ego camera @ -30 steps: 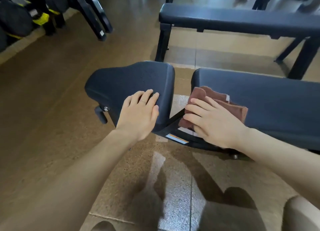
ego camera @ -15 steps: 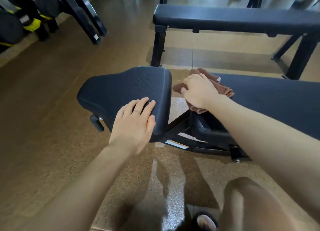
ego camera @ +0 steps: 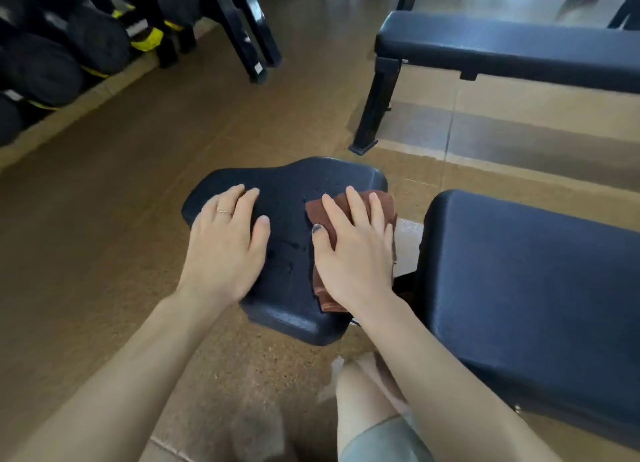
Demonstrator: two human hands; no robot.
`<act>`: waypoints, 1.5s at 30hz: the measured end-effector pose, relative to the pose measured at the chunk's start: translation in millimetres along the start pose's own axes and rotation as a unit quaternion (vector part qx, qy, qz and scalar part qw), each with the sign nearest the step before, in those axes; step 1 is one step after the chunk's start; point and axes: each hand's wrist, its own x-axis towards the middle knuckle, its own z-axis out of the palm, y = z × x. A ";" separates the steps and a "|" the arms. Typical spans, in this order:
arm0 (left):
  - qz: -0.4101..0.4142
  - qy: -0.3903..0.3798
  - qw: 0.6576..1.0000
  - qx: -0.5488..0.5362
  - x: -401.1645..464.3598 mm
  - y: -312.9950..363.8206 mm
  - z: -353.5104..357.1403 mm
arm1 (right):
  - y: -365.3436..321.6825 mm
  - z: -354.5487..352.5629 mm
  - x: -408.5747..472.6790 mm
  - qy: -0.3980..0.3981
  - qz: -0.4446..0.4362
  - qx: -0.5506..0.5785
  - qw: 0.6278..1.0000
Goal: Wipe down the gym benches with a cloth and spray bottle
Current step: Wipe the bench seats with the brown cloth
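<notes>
The black seat pad [ego camera: 287, 198] of the nearest bench lies in the middle of the view, wet with droplets. A folded brown cloth [ego camera: 384, 203] lies on its right half, and my right hand [ego camera: 349, 250] presses flat on it with straight fingers. My left hand [ego camera: 225, 243] rests flat on the pad's left half, a ring on one finger. The bench's long back pad [ego camera: 526, 288] extends to the right. No spray bottle is in view.
A second black flat bench [ego camera: 502, 49] stands behind at the upper right, its leg [ego camera: 377, 105] on the brown floor. Black equipment with yellow bands [ego camera: 69, 46] and dark frame legs [ego camera: 242, 28] line the upper left. My knee [ego camera: 363, 392] shows at the bottom.
My right hand has carried the cloth from the back pad's end onto the seat pad's right half. My left hand has slid to the pad's left side. The view now looks more steeply down.
</notes>
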 end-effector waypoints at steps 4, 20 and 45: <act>-0.025 -0.018 0.999 0.020 29.7 14.5 15.8 | -3.1 1.0 -2.4 0.008 0.001 -0.002 1.000; 0.030 -0.029 0.997 0.062 42.5 8.3 20.8 | -3.4 -2.2 43.7 0.023 0.088 -0.015 0.996; 0.092 -0.032 0.995 -0.004 34.7 -2.3 22.1 | -13.2 10.9 15.6 0.085 0.132 0.006 0.988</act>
